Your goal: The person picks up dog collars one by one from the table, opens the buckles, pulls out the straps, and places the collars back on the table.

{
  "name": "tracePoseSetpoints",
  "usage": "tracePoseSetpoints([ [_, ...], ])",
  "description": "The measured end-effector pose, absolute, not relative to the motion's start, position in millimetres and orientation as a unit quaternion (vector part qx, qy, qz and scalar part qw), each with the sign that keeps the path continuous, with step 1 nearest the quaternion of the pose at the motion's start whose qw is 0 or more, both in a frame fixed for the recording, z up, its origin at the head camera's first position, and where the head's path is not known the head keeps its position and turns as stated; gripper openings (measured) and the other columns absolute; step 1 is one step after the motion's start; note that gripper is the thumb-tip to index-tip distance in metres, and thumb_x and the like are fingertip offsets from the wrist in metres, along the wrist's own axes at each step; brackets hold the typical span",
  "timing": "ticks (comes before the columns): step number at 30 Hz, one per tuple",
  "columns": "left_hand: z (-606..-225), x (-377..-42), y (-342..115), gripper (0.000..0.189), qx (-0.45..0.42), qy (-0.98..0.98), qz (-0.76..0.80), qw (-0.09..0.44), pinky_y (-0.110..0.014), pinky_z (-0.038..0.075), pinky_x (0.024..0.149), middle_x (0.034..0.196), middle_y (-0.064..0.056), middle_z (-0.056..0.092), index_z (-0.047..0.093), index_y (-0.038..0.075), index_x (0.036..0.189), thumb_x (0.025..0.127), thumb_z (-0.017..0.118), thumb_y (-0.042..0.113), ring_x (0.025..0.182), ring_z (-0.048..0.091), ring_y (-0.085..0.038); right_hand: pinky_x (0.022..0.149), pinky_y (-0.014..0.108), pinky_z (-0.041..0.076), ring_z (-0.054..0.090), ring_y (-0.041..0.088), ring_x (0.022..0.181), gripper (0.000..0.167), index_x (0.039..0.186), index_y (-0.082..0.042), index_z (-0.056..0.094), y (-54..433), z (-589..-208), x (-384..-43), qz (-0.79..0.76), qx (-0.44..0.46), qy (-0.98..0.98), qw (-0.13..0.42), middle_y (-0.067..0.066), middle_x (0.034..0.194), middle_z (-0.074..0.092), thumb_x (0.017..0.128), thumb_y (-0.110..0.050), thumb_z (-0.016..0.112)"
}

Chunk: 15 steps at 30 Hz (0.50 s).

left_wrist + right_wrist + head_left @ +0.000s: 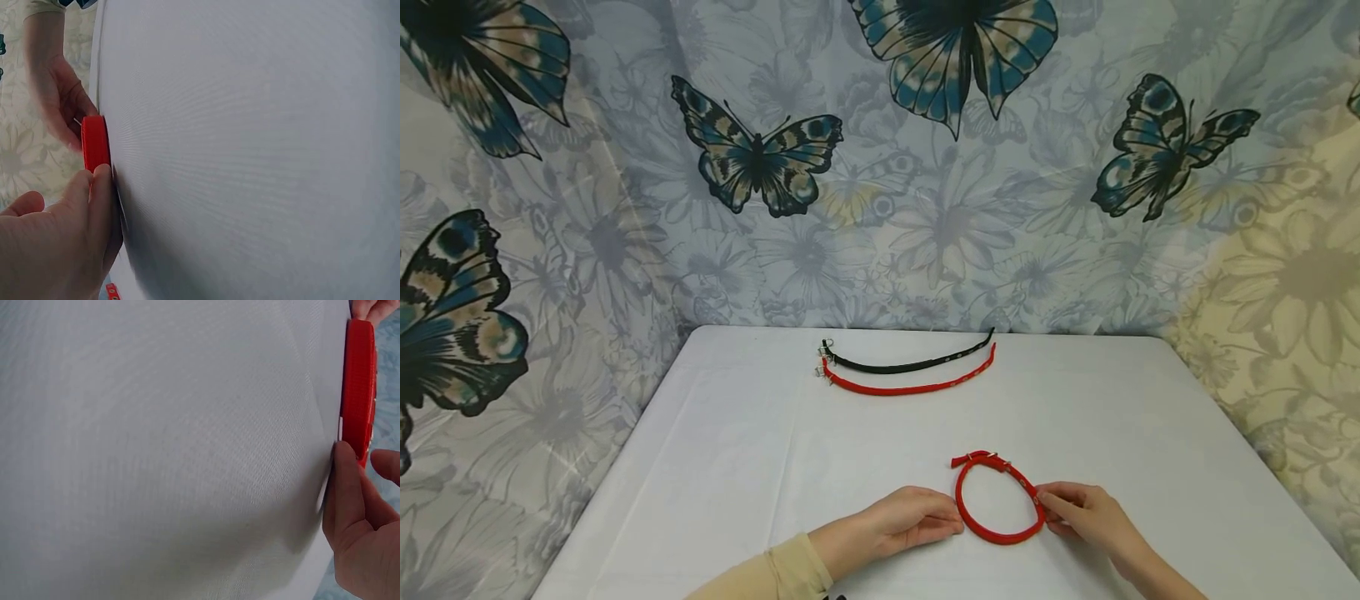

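A red collar point(996, 537), buckled into a ring, stands on its edge on the white table near the front. Its buckle and loose tail are on the far side. My left hand point(916, 518) rests on the table, fingertips touching the collar's left side. At the opposite side, fingers of my right hand point(1088, 512) touch the strap. In the left wrist view the left fingers meet the red strap point(95, 142), with the thumb apart from it. The right wrist view shows the right fingertips at the strap point(359, 387) and a gap between thumb and fingers.
Farther back on the white table point(722, 467), a black collar point(895, 367) and another red collar point(895, 390) lie unbuckled side by side, buckles to the left. Behind the table hangs a butterfly-patterned cloth point(925, 233).
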<state>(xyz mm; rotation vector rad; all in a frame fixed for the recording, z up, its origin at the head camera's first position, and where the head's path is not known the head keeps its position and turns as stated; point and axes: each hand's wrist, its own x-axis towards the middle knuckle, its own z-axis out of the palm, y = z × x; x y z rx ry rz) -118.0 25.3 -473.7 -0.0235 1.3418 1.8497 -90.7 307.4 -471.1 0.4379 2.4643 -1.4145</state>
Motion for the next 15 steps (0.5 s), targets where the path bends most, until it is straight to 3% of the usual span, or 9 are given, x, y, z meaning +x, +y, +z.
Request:
tracePoseSetpoints([
  [8, -474.2, -117.2, 23.6, 0.016, -0.024, 0.529, 0.737, 0.42, -0.026, 0.053, 0.086, 0.094, -0.012, 0.07, 0.066, -0.007, 0.104, 0.092, 0.062, 0.004, 0.089, 0.069, -0.017, 0.07, 0.029, 0.058, 0.06, 0.018, 0.082, 0.037, 0.114, 0.002, 0.068, 302.2, -469.3, -88.3, -0.496, 0.143, 0.846, 0.137, 0.004, 0.092, 0.068, 0.087, -0.023, 0.074],
  [15, -476.1, -116.8, 18.8, 0.017, -0.027, 0.532, 0.738, 0.415, -0.029, 0.053, 0.088, 0.094, -0.013, 0.07, 0.066, -0.008, 0.105, 0.092, 0.062, 0.002, 0.09, 0.069, -0.02, 0.078, 0.034, 0.058, 0.063, 0.019, 0.088, 0.049, 0.124, 0.01, 0.058, 305.7, -469.5, -86.6, -0.57, 0.104, 0.791, 0.196, 0.007, 0.101, 0.067, 0.09, -0.023, 0.072],
])
